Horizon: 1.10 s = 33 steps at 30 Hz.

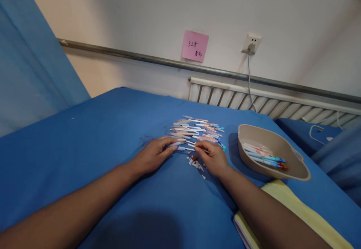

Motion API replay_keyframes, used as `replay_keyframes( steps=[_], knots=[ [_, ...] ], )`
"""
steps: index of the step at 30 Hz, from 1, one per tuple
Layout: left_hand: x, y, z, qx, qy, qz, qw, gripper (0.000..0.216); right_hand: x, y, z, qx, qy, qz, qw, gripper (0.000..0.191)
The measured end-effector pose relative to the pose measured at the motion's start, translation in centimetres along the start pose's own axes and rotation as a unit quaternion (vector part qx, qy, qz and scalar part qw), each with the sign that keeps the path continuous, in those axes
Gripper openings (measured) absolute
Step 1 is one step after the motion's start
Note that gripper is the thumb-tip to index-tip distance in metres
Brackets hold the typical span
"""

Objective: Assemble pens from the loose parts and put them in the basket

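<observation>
My left hand [154, 152] is closed, with thumb and fingers pinching a pale blue pen barrel [177, 143]. Facing it, my right hand [212, 158] pinches a thin white pen refill [190, 149] that points toward the left fingers. Whether refill and barrel touch I cannot make out. Just beyond both hands lie rows of pen parts: pale barrel pieces [179, 134] on the left, white refills [194, 129] in the middle, and patterned barrels with blue ends [213, 132] on the right. Small white pieces [199, 166] are scattered by my right hand, along with a brown bit [194, 158].
A beige basin [243, 149] with several pens [263, 157] in it stands on the right. Yellow cloth or paper [293, 207] lies under my right forearm. Behind the blue-covered surface [118, 128] are a radiator [225, 95], a rail and a plugged-in cable [249, 76].
</observation>
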<state>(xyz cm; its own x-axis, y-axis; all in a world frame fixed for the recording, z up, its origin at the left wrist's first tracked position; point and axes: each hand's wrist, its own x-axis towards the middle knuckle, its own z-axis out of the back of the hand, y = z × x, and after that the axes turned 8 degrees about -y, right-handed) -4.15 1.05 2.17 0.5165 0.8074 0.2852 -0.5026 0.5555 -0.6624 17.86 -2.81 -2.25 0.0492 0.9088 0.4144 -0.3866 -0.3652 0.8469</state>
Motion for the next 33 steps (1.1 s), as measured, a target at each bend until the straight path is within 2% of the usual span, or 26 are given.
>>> replay_keyframes(
  steps=[15, 22, 25, 29, 33],
  knots=[
    [-0.1, 0.5, 0.1, 0.060, 0.013, -0.065, 0.996, 0.032, 0.1, 0.0, 0.4, -0.103, 0.033, 0.080, 0.991, 0.015],
    [-0.4, 0.5, -0.2, 0.093, 0.027, -0.080, 0.992, 0.028, 0.0, 1.2, 0.8, -0.164, 0.066, 0.131, 0.976, 0.018],
    [-0.7, -0.1, -0.5, 0.075, 0.044, -0.084, 0.993, 0.027, -0.2, 1.9, 0.4, -0.124, 0.058, 0.135, 0.981, 0.020],
    [-1.2, -1.1, -1.3, 0.032, 0.076, -0.073, 0.994, 0.028, -1.0, 3.0, -0.6, -0.030, 0.039, 0.095, 0.994, 0.023],
    [-1.6, -2.0, -1.9, -0.005, 0.110, -0.060, 0.992, 0.026, -1.8, 4.1, -0.9, 0.082, 0.076, 0.035, 0.993, 0.036]
  ],
)
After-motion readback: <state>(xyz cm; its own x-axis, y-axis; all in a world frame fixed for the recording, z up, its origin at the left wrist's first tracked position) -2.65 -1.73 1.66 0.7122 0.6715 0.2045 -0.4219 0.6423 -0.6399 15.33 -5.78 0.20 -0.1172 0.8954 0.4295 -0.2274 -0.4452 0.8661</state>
